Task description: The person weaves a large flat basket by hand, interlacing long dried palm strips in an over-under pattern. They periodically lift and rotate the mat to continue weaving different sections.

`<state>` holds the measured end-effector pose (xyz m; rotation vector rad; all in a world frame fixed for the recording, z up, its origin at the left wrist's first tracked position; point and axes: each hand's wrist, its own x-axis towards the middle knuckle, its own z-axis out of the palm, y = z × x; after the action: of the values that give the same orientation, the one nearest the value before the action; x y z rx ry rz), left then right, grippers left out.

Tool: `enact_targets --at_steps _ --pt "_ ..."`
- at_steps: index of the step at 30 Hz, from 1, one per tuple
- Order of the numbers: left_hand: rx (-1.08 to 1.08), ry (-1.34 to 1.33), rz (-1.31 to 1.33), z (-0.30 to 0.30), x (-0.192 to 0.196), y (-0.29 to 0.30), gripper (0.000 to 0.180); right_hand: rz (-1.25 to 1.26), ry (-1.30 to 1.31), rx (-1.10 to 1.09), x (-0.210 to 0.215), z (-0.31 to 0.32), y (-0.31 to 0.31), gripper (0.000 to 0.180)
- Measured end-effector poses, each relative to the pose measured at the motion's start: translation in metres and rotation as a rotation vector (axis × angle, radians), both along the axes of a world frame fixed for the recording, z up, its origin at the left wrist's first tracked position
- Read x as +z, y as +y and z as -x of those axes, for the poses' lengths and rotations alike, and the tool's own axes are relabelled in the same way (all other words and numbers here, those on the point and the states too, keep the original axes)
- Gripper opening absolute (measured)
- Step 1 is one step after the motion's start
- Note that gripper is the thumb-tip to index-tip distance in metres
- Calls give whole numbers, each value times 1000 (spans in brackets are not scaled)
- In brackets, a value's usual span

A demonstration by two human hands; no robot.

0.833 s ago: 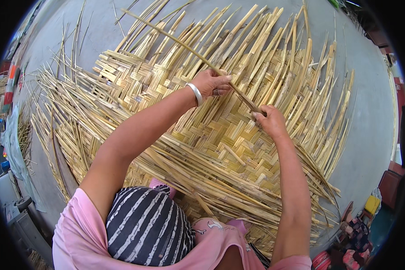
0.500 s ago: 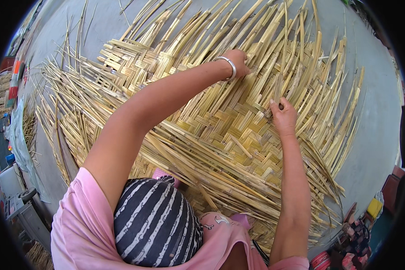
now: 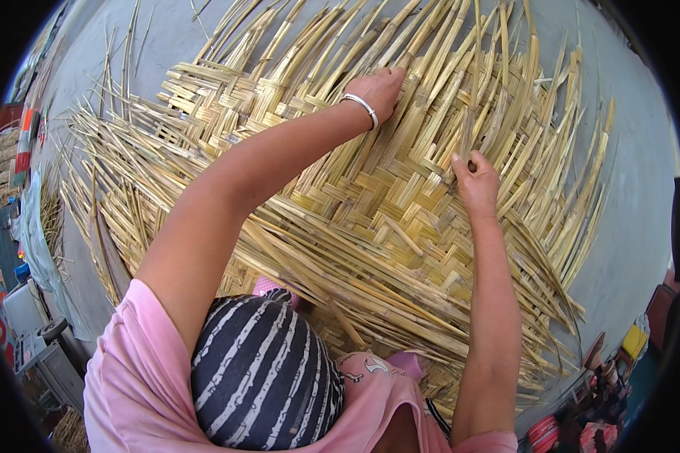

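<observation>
A woven mat of flattened, straw-coloured reed strips (image 3: 419, 226) lies before me, its herringbone weave showing in the middle. Long loose reed ends fan out from its far and right sides. My left hand (image 3: 380, 90), with a silver bangle at the wrist, reaches across to the far part of the weave. Its fingers are curled on a reed strip (image 3: 412, 53), their tips partly hidden. Nearer and to the right, my right hand (image 3: 478, 185) is closed low over the weave, thumb up. A small dark spot shows inside its curl; what it holds is unclear.
A thick band of loose reeds (image 3: 340, 260) crosses the mat's near side. Dark striped cloth (image 3: 268, 377) bulges close to my body. Grey floor (image 3: 619, 204) surrounds the mat. A grey machine-like object (image 3: 49, 362) stands at left; a yellow item (image 3: 635, 341) lies at right.
My left hand has shifted a little to the left and farther away along the reeds. The right hand stays nearly in place, and the whole view has tilted slightly.
</observation>
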<state>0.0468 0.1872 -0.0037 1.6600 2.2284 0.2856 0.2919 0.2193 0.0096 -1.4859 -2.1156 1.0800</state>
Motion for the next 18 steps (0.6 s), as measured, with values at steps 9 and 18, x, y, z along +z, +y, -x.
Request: enact_targets --at_steps 9,18 --pt "49 -877 324 18 -3 32 44 69 87 -77 2 0 -2 38" --pt "175 -1298 443 -2 11 52 58 116 185 -146 -1 -5 -5 33"
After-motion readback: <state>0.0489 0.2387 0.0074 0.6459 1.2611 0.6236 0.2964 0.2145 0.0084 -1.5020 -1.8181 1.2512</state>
